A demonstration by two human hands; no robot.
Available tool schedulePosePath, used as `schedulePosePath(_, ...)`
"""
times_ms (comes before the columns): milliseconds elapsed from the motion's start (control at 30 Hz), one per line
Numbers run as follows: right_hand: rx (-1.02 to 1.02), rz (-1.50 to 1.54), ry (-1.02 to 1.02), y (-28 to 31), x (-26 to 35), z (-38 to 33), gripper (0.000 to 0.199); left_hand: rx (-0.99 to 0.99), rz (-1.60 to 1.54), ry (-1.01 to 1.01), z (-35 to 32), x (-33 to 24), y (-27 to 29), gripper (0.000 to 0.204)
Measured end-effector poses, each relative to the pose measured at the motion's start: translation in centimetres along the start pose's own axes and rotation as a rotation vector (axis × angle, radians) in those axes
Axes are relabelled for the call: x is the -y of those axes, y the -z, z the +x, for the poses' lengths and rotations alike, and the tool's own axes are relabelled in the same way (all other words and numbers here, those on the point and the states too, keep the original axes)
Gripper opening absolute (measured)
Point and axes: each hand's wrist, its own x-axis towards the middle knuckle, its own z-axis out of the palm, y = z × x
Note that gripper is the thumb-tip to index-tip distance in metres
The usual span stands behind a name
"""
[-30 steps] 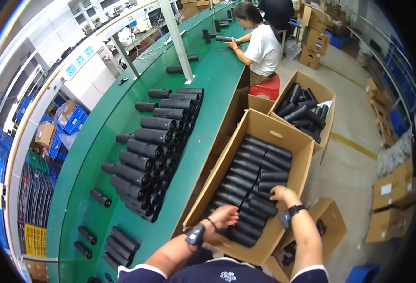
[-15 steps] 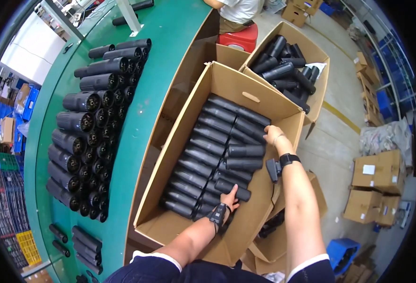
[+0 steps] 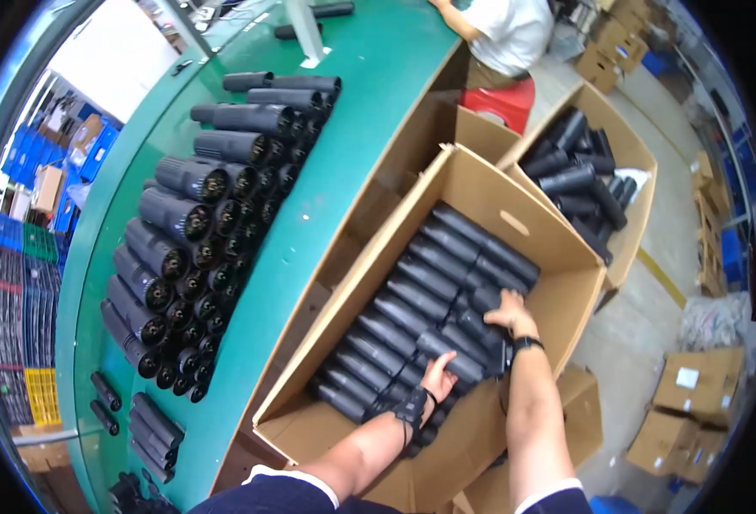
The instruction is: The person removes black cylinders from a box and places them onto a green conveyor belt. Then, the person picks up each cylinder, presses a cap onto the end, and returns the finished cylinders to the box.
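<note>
A large open cardboard box [image 3: 481,184] stands beside the green table and holds several black tubes [image 3: 429,295] laid in a row. Both my hands are inside it. My left hand [image 3: 438,377] grips the near end of one black tube [image 3: 459,360] lying on top of the row. My right hand [image 3: 508,313] rests on the far part of the same tube, fingers curled over it. A dark band sits on each wrist.
On the green table [image 3: 344,171] lies a stack of black tubes [image 3: 198,248], with a few small ones [image 3: 151,424] at the near end. A second box of black parts [image 3: 579,180] stands behind. A seated person [image 3: 511,34] works at the far end. Closed cartons [image 3: 695,403] sit on the floor at right.
The view has swung down and closer to the box. My left hand has moved further into the box onto the top tube, and my right hand has slid left along it.
</note>
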Motion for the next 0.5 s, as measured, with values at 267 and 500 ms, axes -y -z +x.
schedulePosePath(267,0.569,0.735,-0.262,-0.8,2.2,-7.3,0.11,0.076,0.105,0.183,-3.2,-4.0,-1.8,0.057)
schedulePosePath(500,0.468,1.382,-0.188,-8.8,4.2,-14.9,0.077,0.269,0.265,0.296,-8.6,-9.2,-0.4,0.053)
